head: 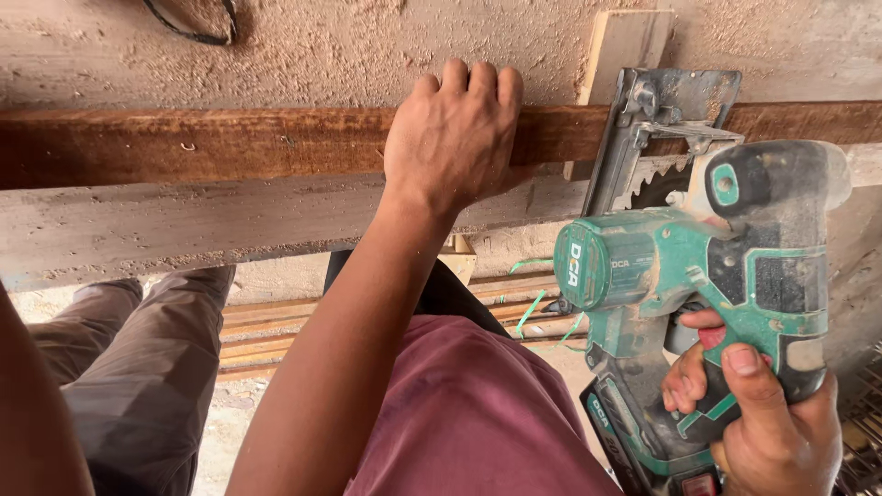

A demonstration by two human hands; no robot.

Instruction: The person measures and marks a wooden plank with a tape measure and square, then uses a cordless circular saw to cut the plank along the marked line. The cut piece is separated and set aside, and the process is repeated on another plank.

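A long dark-brown wooden plank (pixel 184 145) lies across a sawdust-covered bench (pixel 322 46). My left hand (pixel 455 138) presses down on the plank, fingers curled over its far edge. My right hand (pixel 767 422) grips the handle of a green and black cordless circular saw (pixel 698 266), one finger at the red trigger. The saw's metal base plate (pixel 675 106) rests on the plank just right of my left hand, and the toothed blade (pixel 657 188) shows at the plank's near edge. A pale wood strip (pixel 625 41) lies under the base plate's far end.
A person in grey trousers (pixel 138 367) stands at the left, their forearm (pixel 37 413) at the frame's edge. Below the bench lie stacked wooden slats (pixel 266 331) and green strapping (pixel 533 312). A black cable (pixel 197 32) lies at the top left.
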